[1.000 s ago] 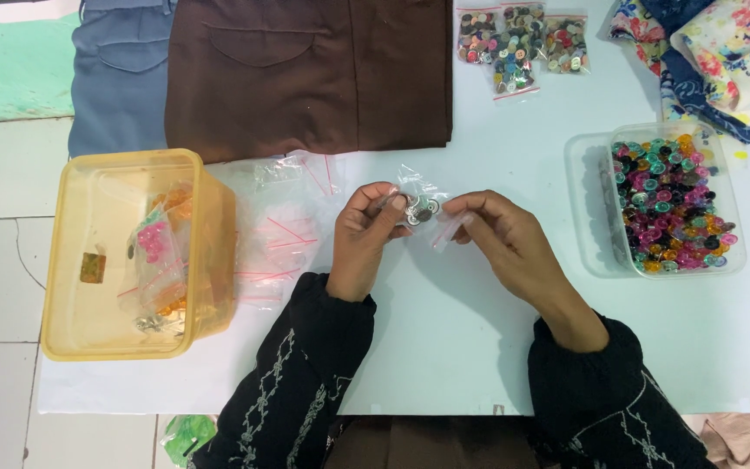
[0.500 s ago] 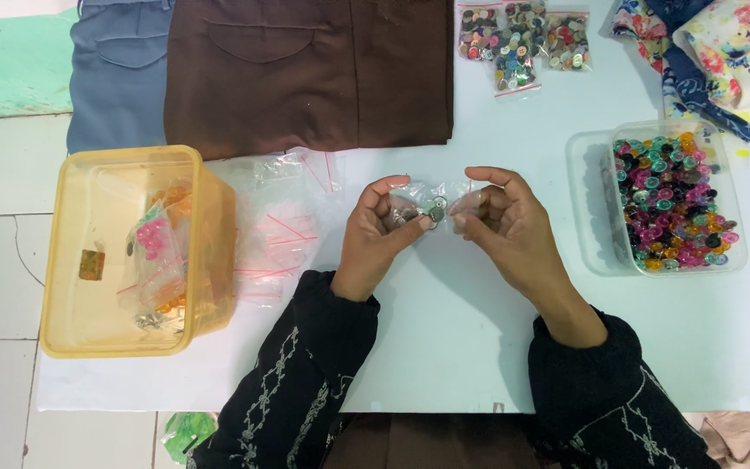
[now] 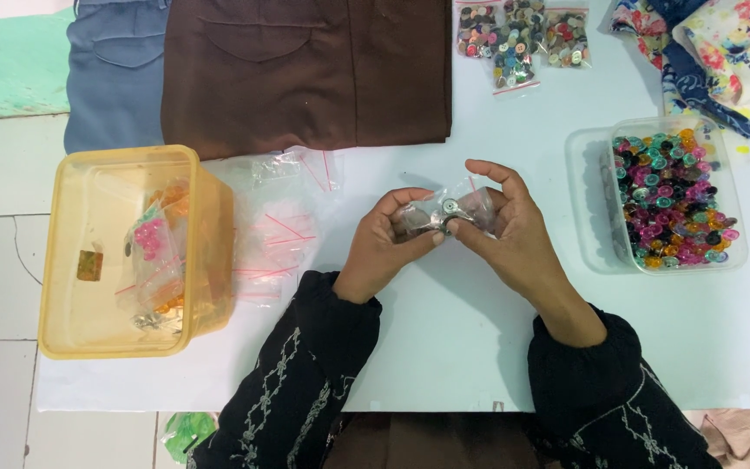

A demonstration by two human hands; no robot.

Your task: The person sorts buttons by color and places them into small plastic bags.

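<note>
Both of my hands pinch one small clear bag [image 3: 449,213] above the middle of the white table [image 3: 444,347]. My left hand [image 3: 388,243] curls its fingers shut under the bag's lower edge; my right hand [image 3: 509,230] grips its other side between thumb and forefinger, the other fingers arched loose. I judge the thin plastic could slip or gape, spilling the metal buttons across the table, since my hold is only at the edges. The bag looks crumpled and glossy, with dark and silvery round pieces inside. Toward the left edge lie empty zip bags [image 3: 275,234] and an orange tub [image 3: 132,252]; near the right edge, a clear box of coloured buttons [image 3: 670,195].
</note>
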